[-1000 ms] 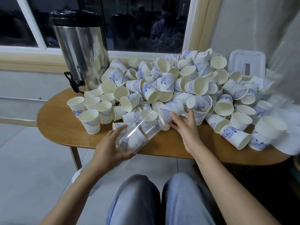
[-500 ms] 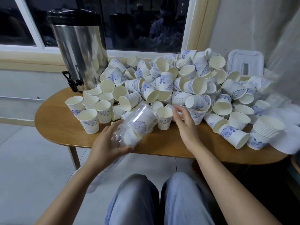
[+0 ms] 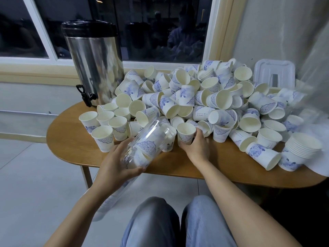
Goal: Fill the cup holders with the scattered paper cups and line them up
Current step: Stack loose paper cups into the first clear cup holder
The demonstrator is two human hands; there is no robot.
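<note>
a shiny metal water urn (image 3: 94, 68) stands at the far left of the wooden table (image 3: 67, 139), with its black tap (image 3: 85, 95) over the edge. next to it some paper cups stand up straight, like the near one (image 3: 103, 138).

the left hand (image 3: 115, 166) wraps its fingers around a clear plastic cup holder (image 3: 146, 143). the holder is tilted, with its open end up toward the pile, and a few cups sit inside it. it hangs over the near edge of the table.

the right hand (image 3: 196, 147) curls its fingers around one upright paper cup (image 3: 186, 133) just beside the holder.

behind it is a big heap of cups (image 3: 204, 98), lying every way. at the far right is a neat stack of cups (image 3: 300, 150), and a white lid (image 3: 274, 75) leans on the wall.

what could go wrong: if the hand bumps the heap, i think cups could roll off the front edge onto the floor. a hard squeeze could crush the soft cup. if the holder tips down, its cups could slide out.

there is little free room. only a thin strip of bare table runs along the front, so the hands should move slow and low.
</note>
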